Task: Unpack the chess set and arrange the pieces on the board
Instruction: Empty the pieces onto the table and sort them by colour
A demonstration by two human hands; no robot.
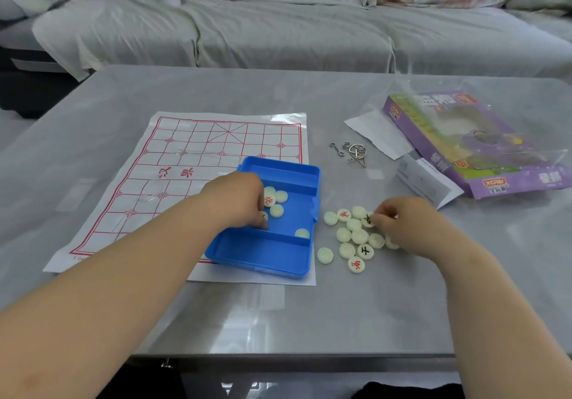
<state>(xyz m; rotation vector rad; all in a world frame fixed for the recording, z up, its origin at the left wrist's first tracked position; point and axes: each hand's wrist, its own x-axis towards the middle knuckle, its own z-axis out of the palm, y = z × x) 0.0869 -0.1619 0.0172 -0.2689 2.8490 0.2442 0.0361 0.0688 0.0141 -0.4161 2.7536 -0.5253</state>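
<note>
A paper chess board (173, 163) with red lines lies flat on the grey table. An open blue plastic case (278, 244) rests on the board's near right corner, with several cream round pieces (276, 210) inside. My left hand (238, 200) reaches into the case, fingertips down on a piece at its left side. Several more cream pieces (351, 236), some with red or black characters, lie loose on the table right of the case. My right hand (402, 225) sits over that pile, fingers pinching a black-marked piece (368, 219).
A purple game box (483, 148) in clear wrap lies at the right, with white paper leaflets (380, 132) beside it. Metal wire puzzles (353, 152) sit behind the loose pieces. A sofa (278, 27) runs behind the table (309, 315).
</note>
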